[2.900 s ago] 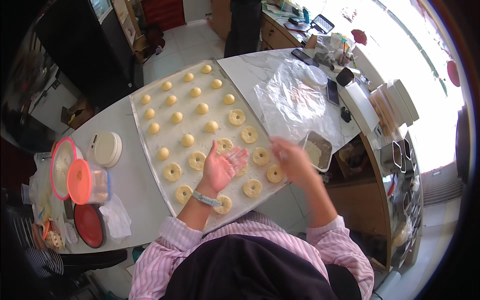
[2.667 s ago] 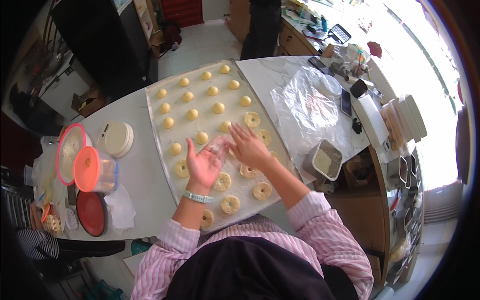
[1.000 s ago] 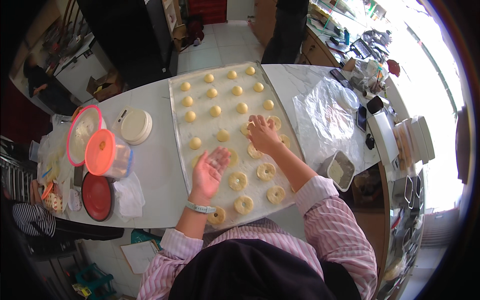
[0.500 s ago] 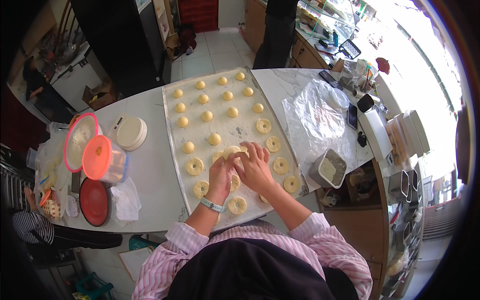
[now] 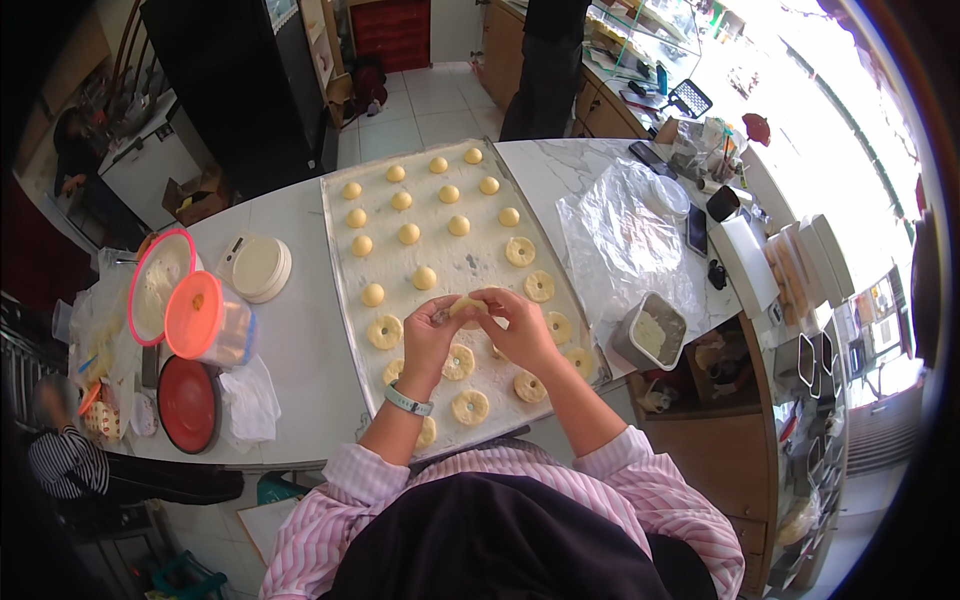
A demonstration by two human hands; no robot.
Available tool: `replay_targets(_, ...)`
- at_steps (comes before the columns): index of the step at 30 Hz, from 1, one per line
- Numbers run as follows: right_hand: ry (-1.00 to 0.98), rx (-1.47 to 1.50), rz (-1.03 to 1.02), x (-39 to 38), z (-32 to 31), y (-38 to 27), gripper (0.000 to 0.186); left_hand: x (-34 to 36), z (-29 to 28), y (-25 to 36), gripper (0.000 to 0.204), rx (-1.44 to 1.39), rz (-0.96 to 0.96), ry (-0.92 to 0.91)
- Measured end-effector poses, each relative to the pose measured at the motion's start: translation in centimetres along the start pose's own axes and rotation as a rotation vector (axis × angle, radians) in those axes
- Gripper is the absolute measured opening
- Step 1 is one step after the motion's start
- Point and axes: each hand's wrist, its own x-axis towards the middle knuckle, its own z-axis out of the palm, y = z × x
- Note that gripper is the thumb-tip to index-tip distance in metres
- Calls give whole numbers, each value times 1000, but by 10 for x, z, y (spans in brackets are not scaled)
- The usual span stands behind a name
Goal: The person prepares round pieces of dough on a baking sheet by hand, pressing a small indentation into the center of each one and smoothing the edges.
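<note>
Between my fingers, above the middle of a large metal baking tray (image 5: 345,290), is a piece of pale yellow dough (image 5: 467,309). My left hand (image 5: 433,332) grips its left side and my right hand (image 5: 515,328) its right side, fingers curled together around it. Round dough balls (image 5: 409,233) stand in rows on the far part of the tray. Dough rings (image 5: 470,407) with a hole in the middle lie on the near part and along the right side. My hands and forearms hide some of the pieces.
Right of the tray lie a crumpled plastic sheet (image 5: 625,225) and a metal tin of flour (image 5: 652,333). A kitchen scale (image 5: 258,266), an orange-lidded container (image 5: 208,318), a red dish (image 5: 188,404) and white cloth (image 5: 250,400) sit left. Other people stand beyond the table and at left.
My hands have drawn the dough slightly nearer together and turned it, with the fingers now pinching it from both sides. The whole view has shifted a little.
</note>
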Motion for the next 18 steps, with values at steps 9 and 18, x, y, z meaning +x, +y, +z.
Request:
replay_targets(9, -10, 92, 59, -3, -4, -7, 24, 0, -8, 5, 31, -213, -162, -50)
replay_targets(18, -109, 232, 308, -5, -19, -7, 25, -1, -6, 13, 27, -222, -220, -73)
